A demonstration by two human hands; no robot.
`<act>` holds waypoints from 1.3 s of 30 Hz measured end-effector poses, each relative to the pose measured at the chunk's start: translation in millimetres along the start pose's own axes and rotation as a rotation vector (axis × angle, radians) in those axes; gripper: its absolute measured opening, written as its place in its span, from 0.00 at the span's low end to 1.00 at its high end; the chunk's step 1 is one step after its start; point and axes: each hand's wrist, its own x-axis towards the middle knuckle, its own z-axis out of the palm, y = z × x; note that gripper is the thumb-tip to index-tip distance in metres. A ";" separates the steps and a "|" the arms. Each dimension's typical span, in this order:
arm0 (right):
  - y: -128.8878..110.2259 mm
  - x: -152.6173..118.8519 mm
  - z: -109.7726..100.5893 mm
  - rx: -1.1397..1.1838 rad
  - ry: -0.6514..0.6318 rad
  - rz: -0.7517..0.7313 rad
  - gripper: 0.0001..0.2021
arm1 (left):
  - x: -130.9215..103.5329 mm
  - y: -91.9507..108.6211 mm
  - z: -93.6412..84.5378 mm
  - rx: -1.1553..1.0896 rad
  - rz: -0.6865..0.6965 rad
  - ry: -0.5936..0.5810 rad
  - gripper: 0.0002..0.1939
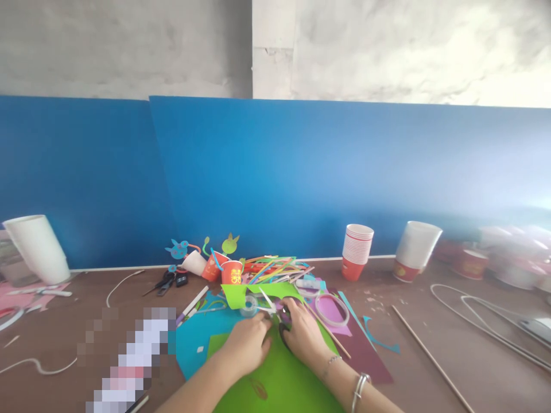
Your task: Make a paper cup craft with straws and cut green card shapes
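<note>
My right hand (305,332) grips the black handles of a pair of scissors (267,308), whose metal blades are spread and point up and left. Close by on the left, my left hand (247,341) has its fingers curled in near the blades; what they pinch, if anything, is hidden. Both hands are over a green paper sheet (279,373) that bears a small brown outline. Just beyond the blades a cut green paper piece (235,296) stands up, beside a roll of clear tape (248,307). Blue paper (193,338) lies under the green sheet's left side.
Behind are decorated red paper cups (232,272) and a heap of colourful straws (275,268). Stacked cups (357,252) stand at the back right. A white tape ring (332,310) and a wooden stick (329,332) lie right of my hands. A blue partition (301,183) closes the back.
</note>
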 end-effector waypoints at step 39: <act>-18.1 -4.9 -4.7 1.078 -0.148 0.176 0.23 | 18.2 2.6 11.8 -1.307 -0.247 0.400 0.16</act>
